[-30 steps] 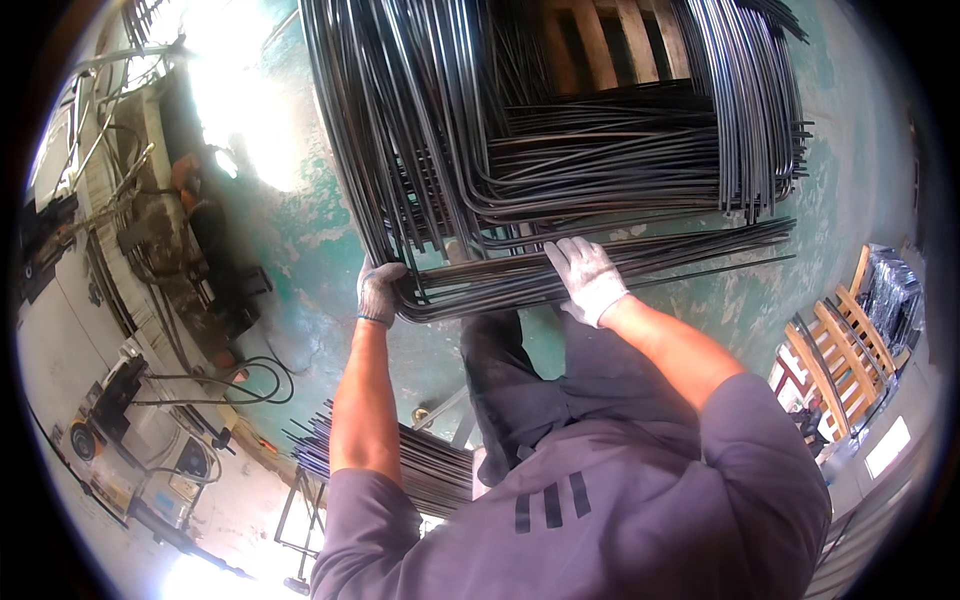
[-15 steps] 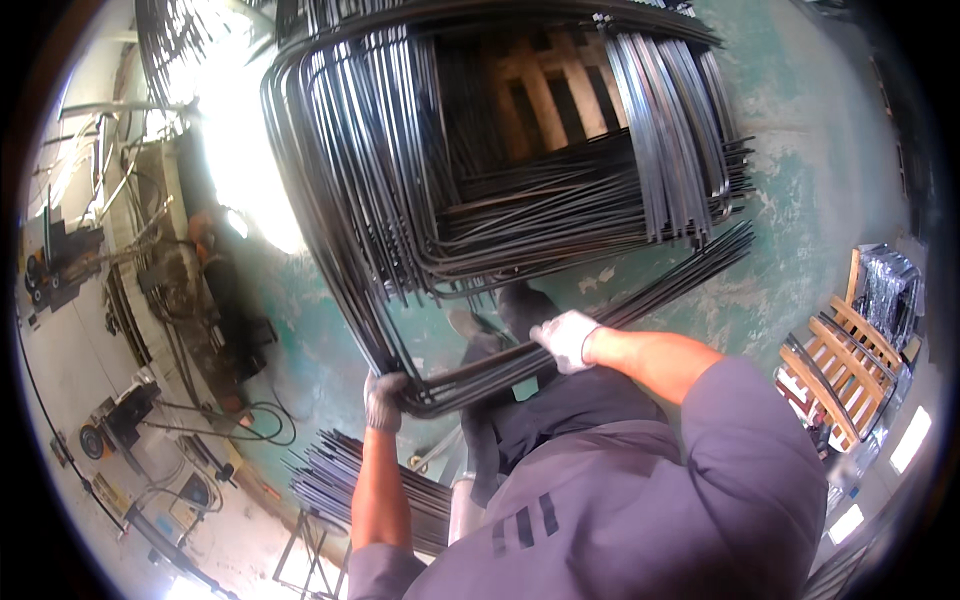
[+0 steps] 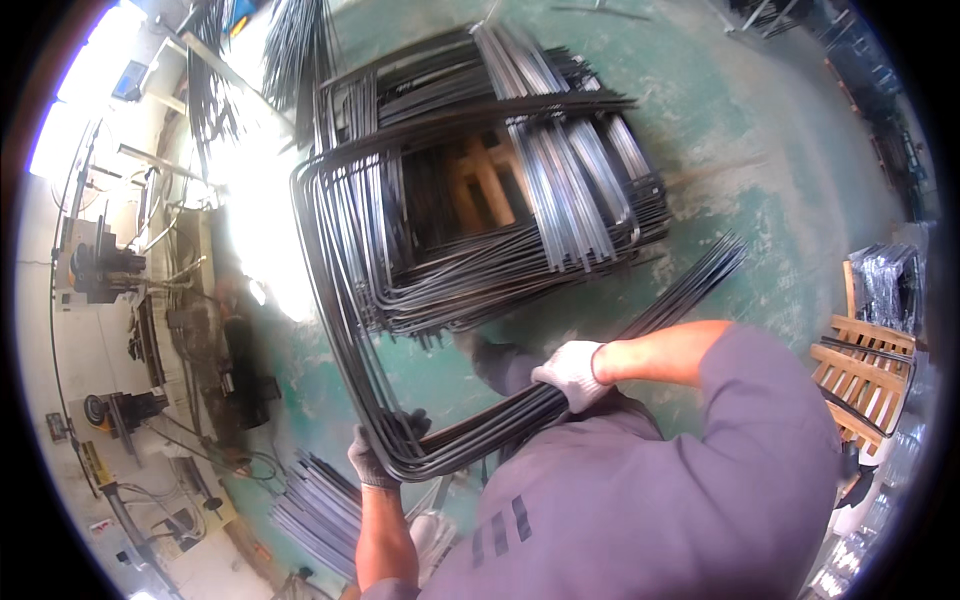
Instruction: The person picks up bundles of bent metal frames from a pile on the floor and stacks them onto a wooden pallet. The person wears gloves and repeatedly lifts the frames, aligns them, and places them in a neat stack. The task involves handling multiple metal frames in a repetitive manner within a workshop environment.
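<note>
Both my hands, in pale work gloves, hold a bundle of dark bent metal rods (image 3: pixel 475 440) in front of my body. My left hand (image 3: pixel 374 458) is closed at the rounded corner of the bundle, its fingers partly hidden by the rods. Farther along the lower run, my right hand (image 3: pixel 572 375) wraps over the rods, whose loose ends fan out to the right. From the left corner the bundle's other side runs up to the far side, over the left edge of a large stack of similar bent rods (image 3: pixel 560 190).
Under the stack shows a wooden pallet (image 3: pixel 487 180). Straight grey bars (image 3: pixel 318 505) lie at lower left, close to my left forearm. Machinery and cables (image 3: pixel 125 410) line the left wall. More wooden pallets (image 3: pixel 865 385) stand at right on the green floor (image 3: pixel 760 225).
The bundle and both hands have come lower in the view, nearer my body. My view has shifted, so the whole stack now shows. Both hands keep their grip.
</note>
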Tool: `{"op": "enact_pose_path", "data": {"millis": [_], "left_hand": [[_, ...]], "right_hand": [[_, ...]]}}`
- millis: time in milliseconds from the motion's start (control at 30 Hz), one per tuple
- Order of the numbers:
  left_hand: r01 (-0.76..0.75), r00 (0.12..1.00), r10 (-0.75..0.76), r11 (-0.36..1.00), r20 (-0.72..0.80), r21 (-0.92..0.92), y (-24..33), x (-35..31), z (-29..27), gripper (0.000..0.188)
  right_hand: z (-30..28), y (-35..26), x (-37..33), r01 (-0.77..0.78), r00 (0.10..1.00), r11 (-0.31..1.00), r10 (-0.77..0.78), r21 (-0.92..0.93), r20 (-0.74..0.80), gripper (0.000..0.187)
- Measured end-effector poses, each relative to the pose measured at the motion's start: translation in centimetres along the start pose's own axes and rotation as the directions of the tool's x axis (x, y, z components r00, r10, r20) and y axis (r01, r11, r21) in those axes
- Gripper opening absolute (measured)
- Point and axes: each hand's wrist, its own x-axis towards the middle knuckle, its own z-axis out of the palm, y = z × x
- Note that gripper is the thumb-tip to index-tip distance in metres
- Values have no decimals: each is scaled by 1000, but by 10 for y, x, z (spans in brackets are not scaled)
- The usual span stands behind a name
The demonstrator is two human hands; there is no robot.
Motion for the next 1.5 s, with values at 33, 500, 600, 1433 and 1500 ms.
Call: {"op": "enact_pose_path", "data": {"millis": [33, 500, 600, 1433, 1500], "left_hand": [[-72, 996, 77, 992, 43, -107, -21, 1, 8, 85], [161, 800, 191, 844, 569, -511, -162, -28, 284, 72], [224, 754, 151, 856, 640, -466, -206, -4, 363, 67], [775, 484, -624, 631, 613, 31, -775, 356, 1049, 63], [855, 379, -639, 518, 669, 10, -823, 417, 1052, 93]], "right_hand": [[-1, -1, -16, 14, 1000, 1000, -15, -5, -26, 63], [6, 39, -291, -11, 974, 997, 29, 83, -223, 40], [6, 92, -375, 0, 955, 990, 41, 139, -293, 40], [55, 490, -967, -253, 366, 262, 917, 931, -158, 34], [47, 525, -987, -264, 329, 242, 933, 934, -149, 34]]}}
